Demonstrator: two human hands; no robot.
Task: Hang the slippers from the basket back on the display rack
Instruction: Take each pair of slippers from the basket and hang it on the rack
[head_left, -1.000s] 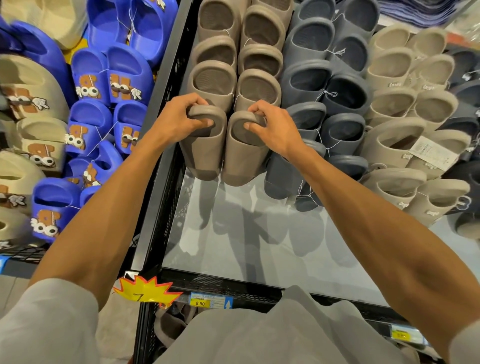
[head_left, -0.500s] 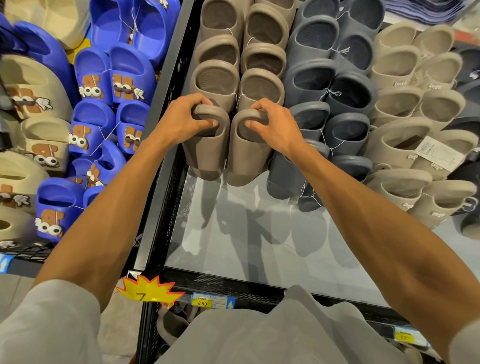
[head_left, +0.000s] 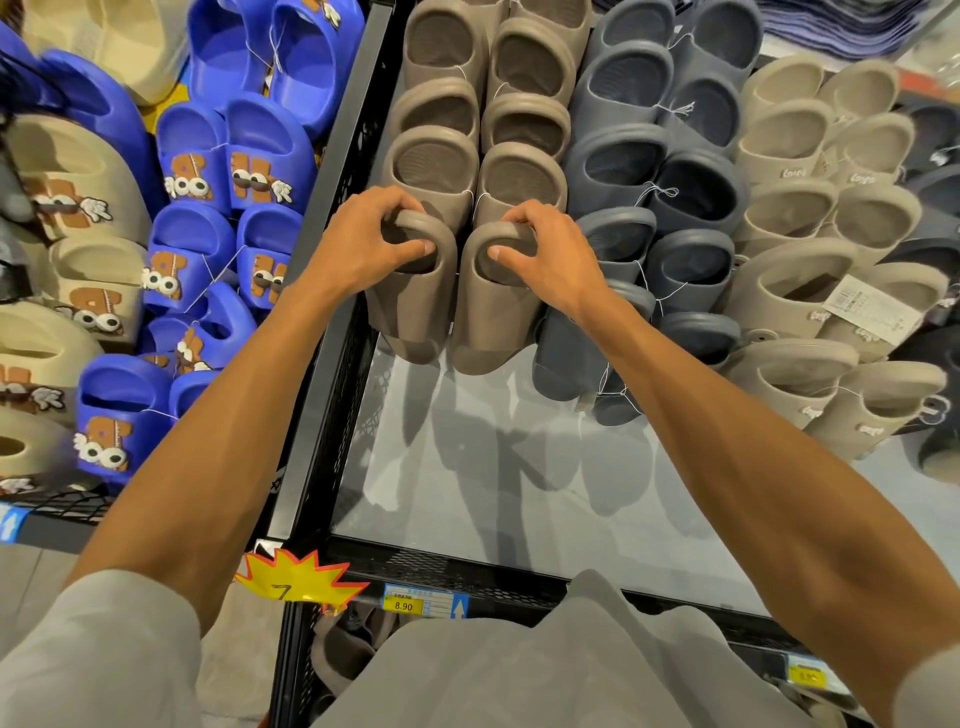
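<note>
Gripping left hand (head_left: 363, 244): fingers curled over the top band of the left taupe slipper (head_left: 415, 312), thumb tucked into its opening, a firm pinch.
Right hand (head_left: 545, 254): the mirror image, clamped round the band of the right taupe slipper (head_left: 488, 322), thumb inside.
Held pair: side by side, toes down and touching each other, tucked in right under the lowest pair of the taupe column (head_left: 436, 171). So the task's slippers are at the rack, in hand, not yet let go.
Why that hold: my read is that gripping the bands keeps both openings facing out like the rows above and lets each hand steer its slipper onto whatever peg sits behind. The peg itself is hidden.
Right of the held pair: dark grey slippers (head_left: 623, 171) just beside it, loose tie strings (head_left: 660, 192) dangling. That looks like a snag risk for the right wrist.
Further right of the held pair: beige slippers (head_left: 789, 291), well apart and no bother.
Left of the held pair: black rack post (head_left: 332, 312) close against the left wrist, so little room to swing that way. Blue cartoon slippers (head_left: 223, 249) hang beyond it.
Below the held pair: glossy panel (head_left: 467, 493) catching shadows, then a price label (head_left: 410, 605) on the front rail.
</note>
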